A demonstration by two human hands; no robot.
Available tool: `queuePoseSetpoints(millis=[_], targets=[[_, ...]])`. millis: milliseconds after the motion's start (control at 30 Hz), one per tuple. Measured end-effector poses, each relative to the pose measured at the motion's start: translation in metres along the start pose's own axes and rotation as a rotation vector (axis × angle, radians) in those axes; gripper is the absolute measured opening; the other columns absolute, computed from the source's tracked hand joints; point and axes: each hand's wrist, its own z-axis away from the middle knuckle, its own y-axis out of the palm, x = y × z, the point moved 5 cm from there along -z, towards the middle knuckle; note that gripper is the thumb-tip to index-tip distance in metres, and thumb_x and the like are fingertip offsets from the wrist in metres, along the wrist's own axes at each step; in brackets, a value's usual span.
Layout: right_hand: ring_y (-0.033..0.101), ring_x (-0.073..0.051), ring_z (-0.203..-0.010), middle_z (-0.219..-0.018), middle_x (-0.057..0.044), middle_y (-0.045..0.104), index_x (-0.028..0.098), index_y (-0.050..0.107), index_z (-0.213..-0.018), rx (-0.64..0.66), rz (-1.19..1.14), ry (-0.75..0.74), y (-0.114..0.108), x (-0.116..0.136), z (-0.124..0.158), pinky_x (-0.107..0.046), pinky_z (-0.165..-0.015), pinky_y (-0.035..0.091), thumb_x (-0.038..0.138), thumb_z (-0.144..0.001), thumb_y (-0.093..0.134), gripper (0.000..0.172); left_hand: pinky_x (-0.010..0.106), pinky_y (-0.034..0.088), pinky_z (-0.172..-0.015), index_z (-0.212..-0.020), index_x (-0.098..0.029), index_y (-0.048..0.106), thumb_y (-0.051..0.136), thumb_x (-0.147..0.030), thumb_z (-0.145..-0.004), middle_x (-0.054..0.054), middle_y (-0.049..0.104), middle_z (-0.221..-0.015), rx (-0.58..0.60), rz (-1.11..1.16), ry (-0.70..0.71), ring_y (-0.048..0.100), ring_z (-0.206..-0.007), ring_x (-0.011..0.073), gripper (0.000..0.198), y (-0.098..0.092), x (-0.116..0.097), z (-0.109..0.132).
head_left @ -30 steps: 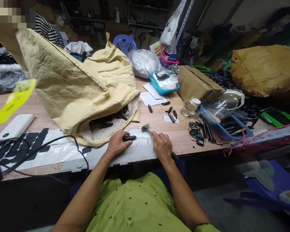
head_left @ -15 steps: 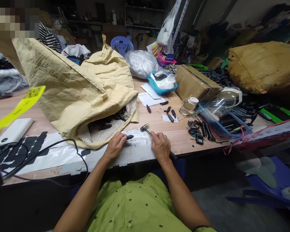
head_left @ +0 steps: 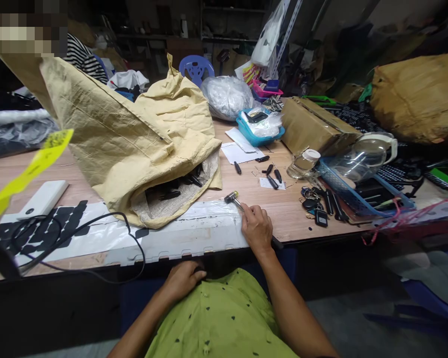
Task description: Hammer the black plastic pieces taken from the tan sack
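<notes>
My right hand (head_left: 257, 228) is closed round a small hammer (head_left: 231, 197), its head resting over the white board (head_left: 205, 228) at the table's front edge. The hammer's dark handle end sticks out past my wrist side. Below the table edge, close against the green shirt, my left hand (head_left: 182, 281) is curled with a small black part (head_left: 199, 270) showing at the fingertips; most of it is hidden. Left of the hammer lies an open beige cloth sack (head_left: 182, 149) with black parts (head_left: 169, 194) inside. Several more black parts (head_left: 272, 182) lie beyond my right hand.
Car keys (head_left: 313, 204), a blue basket (head_left: 369, 194) with a clear jug (head_left: 373, 154), a glass jar (head_left: 302, 163) and a cardboard box (head_left: 317, 124) stand at right. Black cable (head_left: 123, 216) loops over the left front edge. Another person's striped sleeve (head_left: 84, 57) shows behind the sack.
My left hand has drawn back from the board, down past the table edge towards my lap, with the black part. The right hand keeps the hammer in place; the view has shifted slightly.
</notes>
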Motion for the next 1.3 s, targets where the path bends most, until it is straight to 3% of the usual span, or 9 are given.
queuePoseSetpoints(millis=[200,367,433,600,700,800,933,1133,1300], targets=[[0.046,-0.021,-0.082,-0.09,-0.007,0.059,0.026,0.072,-0.119,0.001,-0.023,-0.004,0.002,-0.001,0.001,-0.032,-0.068,0.033,0.011,-0.089,0.053,0.038,0.044,0.049,-0.097,-0.124,-0.03,0.071,0.057,-0.029,-0.086,0.01,0.075,-0.118,-0.048,-0.165,-0.119,0.067,-0.115,0.0337,0.04,0.007,0.002,-0.005],[0.046,-0.021,-0.08,-0.088,-0.007,0.059,0.025,0.072,-0.117,-0.033,-0.01,-0.006,0.0,0.0,0.001,-0.033,-0.068,0.032,0.011,-0.089,0.051,0.038,0.032,0.054,-0.08,-0.119,-0.026,0.074,0.064,-0.049,-0.085,0.005,0.078,-0.099,0.153,0.077,0.247,0.071,-0.09,0.0258,0.043,-0.035,-0.04,0.018],[0.046,-0.021,-0.08,-0.088,-0.007,0.059,0.025,0.071,-0.118,-0.025,-0.012,-0.006,0.0,0.0,0.001,-0.033,-0.067,0.032,0.01,-0.089,0.052,0.038,0.032,0.054,-0.077,-0.115,-0.024,0.075,0.057,-0.052,-0.09,0.004,0.077,-0.095,-0.017,0.137,0.315,0.069,-0.086,0.0237,0.042,-0.076,-0.049,0.013],[0.046,-0.021,-0.08,-0.088,-0.007,0.059,0.025,0.072,-0.117,-0.007,-0.006,-0.007,0.0,0.0,0.0,-0.032,-0.067,0.031,0.009,-0.089,0.054,0.037,0.042,0.051,-0.09,-0.107,-0.024,0.077,0.059,-0.037,-0.091,0.01,0.072,-0.099,-0.837,-0.131,0.126,0.063,-0.101,0.0312,0.027,-0.174,-0.03,-0.024],[0.047,-0.021,-0.081,-0.088,-0.007,0.06,0.025,0.072,-0.117,-0.009,-0.004,-0.009,0.0,0.001,-0.001,-0.032,-0.068,0.032,0.009,-0.089,0.054,0.037,0.045,0.05,-0.088,-0.096,-0.023,0.077,0.066,-0.031,-0.085,0.013,0.069,-0.102,-0.945,-0.261,-0.027,0.061,-0.103,0.0357,0.018,-0.19,-0.01,-0.046],[0.047,-0.021,-0.081,-0.088,-0.007,0.06,0.025,0.072,-0.117,-0.005,-0.009,-0.01,0.0,0.003,-0.001,-0.032,-0.068,0.032,0.008,-0.089,0.054,0.037,0.045,0.049,-0.085,-0.091,-0.023,0.074,0.068,-0.029,-0.083,0.013,0.068,-0.1,-0.925,-0.31,-0.052,0.06,-0.101,0.0361,0.011,-0.19,-0.001,-0.053],[0.046,-0.021,-0.081,-0.09,-0.007,0.06,0.025,0.073,-0.116,-0.012,0.01,-0.005,-0.001,0.003,-0.001,-0.033,-0.068,0.031,0.009,-0.089,0.053,0.037,0.043,0.045,-0.084,-0.093,-0.023,0.07,0.065,-0.031,-0.088,0.011,0.07,-0.097,-0.876,-0.314,0.076,0.058,-0.097,0.0327,0.011,-0.177,-0.018,-0.04],[0.046,-0.02,-0.082,-0.09,-0.006,0.06,0.025,0.073,-0.117,0.0,0.021,0.005,0.0,0.003,0.0,-0.032,-0.069,0.032,0.01,-0.089,0.056,0.036,0.036,0.045,-0.08,-0.092,-0.023,0.067,0.063,-0.03,-0.092,0.004,0.069,-0.09,-0.568,-0.202,0.437,0.057,-0.088,0.024,0.008,-0.118,-0.063,-0.039],[0.049,-0.02,-0.08,-0.088,-0.006,0.063,0.025,0.074,-0.116,-0.002,-0.023,0.012,0.001,-0.001,-0.003,-0.031,-0.068,0.036,0.01,-0.09,0.056,0.035,0.038,0.046,-0.084,-0.096,-0.024,0.07,0.066,-0.03,-0.09,0.004,0.066,-0.092,-0.614,-0.189,0.464,0.058,-0.092,0.0244,0.01,-0.097,-0.061,-0.053]])
